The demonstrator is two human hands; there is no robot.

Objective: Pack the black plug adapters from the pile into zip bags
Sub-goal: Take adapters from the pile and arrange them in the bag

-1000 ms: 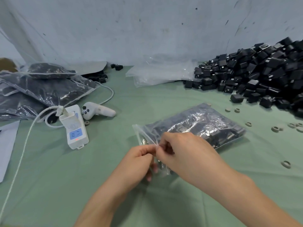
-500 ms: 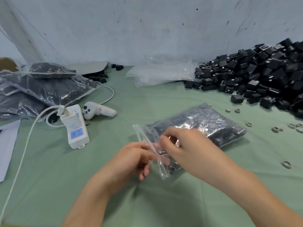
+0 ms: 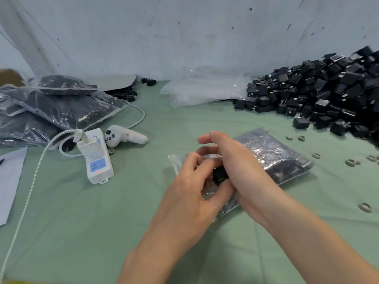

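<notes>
Your left hand pinches the zip bag at its mouth end, prob. to steady it for sealing. The bag lies flat on the table, well apart from the pile. Your right hand covers the mouth, so can't tell if it grips. A black adapter shows btwn the hands; in or out of the bag, unclear.

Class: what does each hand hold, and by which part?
The left hand grips the zip bag at its near end. The right hand lies over that end; whether it grips anything cannot be told.
</notes>
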